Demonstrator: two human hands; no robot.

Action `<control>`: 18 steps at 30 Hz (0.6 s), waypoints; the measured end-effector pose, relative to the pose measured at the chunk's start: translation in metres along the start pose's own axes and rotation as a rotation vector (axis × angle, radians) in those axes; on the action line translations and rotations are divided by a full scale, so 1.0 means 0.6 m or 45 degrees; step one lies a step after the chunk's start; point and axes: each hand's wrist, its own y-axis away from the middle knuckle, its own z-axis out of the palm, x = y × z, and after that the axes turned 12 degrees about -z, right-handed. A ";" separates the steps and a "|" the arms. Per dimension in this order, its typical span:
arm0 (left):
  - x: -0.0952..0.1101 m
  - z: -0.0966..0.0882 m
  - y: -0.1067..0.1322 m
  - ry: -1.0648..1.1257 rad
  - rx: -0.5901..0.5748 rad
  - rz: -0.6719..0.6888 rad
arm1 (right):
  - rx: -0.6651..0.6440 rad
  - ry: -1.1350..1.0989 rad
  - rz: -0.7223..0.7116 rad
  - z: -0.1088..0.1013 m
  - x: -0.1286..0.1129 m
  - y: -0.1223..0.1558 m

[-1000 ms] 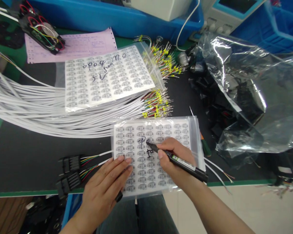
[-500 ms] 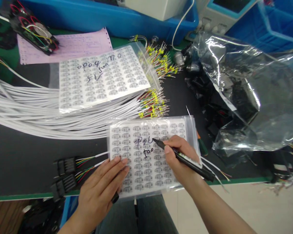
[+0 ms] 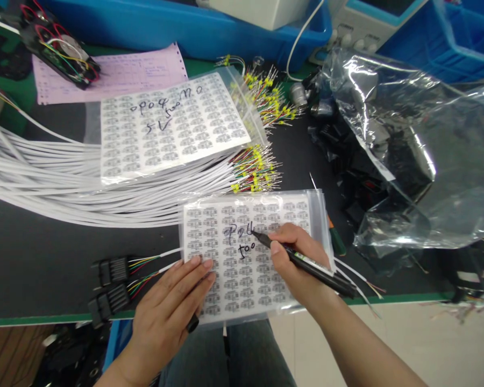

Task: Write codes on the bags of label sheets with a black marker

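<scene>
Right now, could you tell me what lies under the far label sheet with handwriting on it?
The far label sheet rests on a bundle of white cables, whose coloured wire ends stick out at its right. The cable lengths directly beneath are covered.

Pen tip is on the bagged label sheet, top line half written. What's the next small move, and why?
Probably carry the stroke a little further right. The right hand holds the marker with its tip at the end of the upper handwritten line, above the "500", and unmarked sheet lies just beyond. The left hand lies flat on the bagged label sheet, so it should not slip.
</scene>
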 end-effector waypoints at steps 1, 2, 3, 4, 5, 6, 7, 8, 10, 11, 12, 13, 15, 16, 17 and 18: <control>0.000 0.000 0.000 -0.004 -0.004 0.002 | -0.046 -0.024 0.023 -0.003 0.000 0.001; -0.001 0.000 0.000 -0.004 -0.007 0.006 | -0.067 -0.063 0.047 -0.007 0.001 0.002; -0.001 0.000 0.000 -0.002 -0.006 0.008 | -0.062 -0.110 0.069 -0.010 0.002 0.004; -0.002 0.000 0.001 0.001 -0.007 0.010 | -0.027 -0.150 0.087 -0.012 0.003 0.006; -0.002 0.001 0.001 0.004 -0.009 0.009 | 0.023 -0.178 0.099 -0.014 0.005 0.008; -0.003 0.001 0.001 0.004 -0.011 0.008 | 0.070 -0.194 0.099 -0.015 0.006 0.011; -0.003 0.001 0.002 0.004 -0.017 0.008 | 0.107 -0.198 0.099 -0.017 0.007 0.013; -0.003 0.002 0.002 0.005 -0.021 0.008 | 0.127 -0.195 0.101 -0.018 0.009 0.015; -0.003 0.002 0.003 0.004 -0.026 0.006 | 0.162 -0.166 0.140 -0.021 0.011 0.020; -0.003 0.002 0.003 0.004 -0.024 0.005 | 0.179 -0.142 0.163 -0.024 0.013 0.023; -0.002 0.002 0.002 0.005 -0.020 0.002 | 0.201 -0.113 0.186 -0.027 0.014 0.025; -0.002 0.002 0.002 0.006 -0.015 -0.001 | 0.220 -0.084 0.207 -0.031 0.016 0.028; -0.001 0.002 0.001 0.005 -0.008 0.000 | 0.247 -0.034 0.223 -0.038 0.017 0.031; -0.001 0.002 0.001 0.005 -0.006 0.001 | 0.249 -0.016 0.218 -0.042 0.018 0.032; -0.001 0.002 0.001 0.002 -0.006 0.003 | 0.248 0.005 0.209 -0.045 0.017 0.032; -0.001 0.001 0.001 -0.001 -0.007 0.005 | 0.231 0.029 0.193 -0.047 0.016 0.032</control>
